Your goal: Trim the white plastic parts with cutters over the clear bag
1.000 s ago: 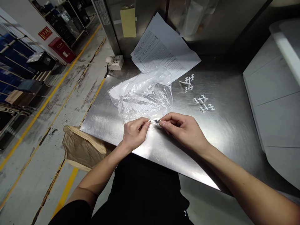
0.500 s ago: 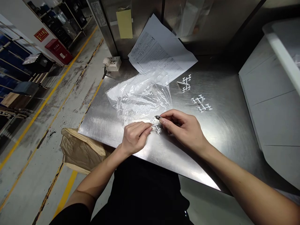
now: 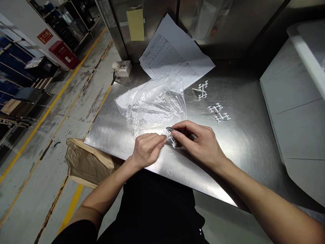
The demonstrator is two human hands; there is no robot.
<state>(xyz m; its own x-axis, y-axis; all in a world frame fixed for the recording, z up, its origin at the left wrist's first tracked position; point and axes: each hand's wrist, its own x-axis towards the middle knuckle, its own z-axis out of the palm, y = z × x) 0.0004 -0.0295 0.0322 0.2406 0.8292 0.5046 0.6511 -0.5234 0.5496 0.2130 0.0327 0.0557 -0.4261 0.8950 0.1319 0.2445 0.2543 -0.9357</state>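
Observation:
My left hand (image 3: 147,149) pinches a small white plastic branched part (image 3: 170,139) just above the steel table (image 3: 243,142). My right hand (image 3: 200,142) holds a small dark metal tool (image 3: 169,129), its tip touching the top of that part. Directly behind both hands lies a crumpled clear plastic bag (image 3: 152,101); faint white pieces show through it.
Three more white branched parts lie on the table at the right: one (image 3: 201,90) farther back, two (image 3: 218,113) closer. Printed paper sheets (image 3: 175,56) lean at the back, a white socket box (image 3: 123,67) at back left. A grey-white machine (image 3: 297,101) stands at right. A brown bag (image 3: 86,162) hangs off the table's left edge.
The white part came out from between the fingers into view; my left hand shifted slightly, and my right hand brought the tool tip down onto the part.

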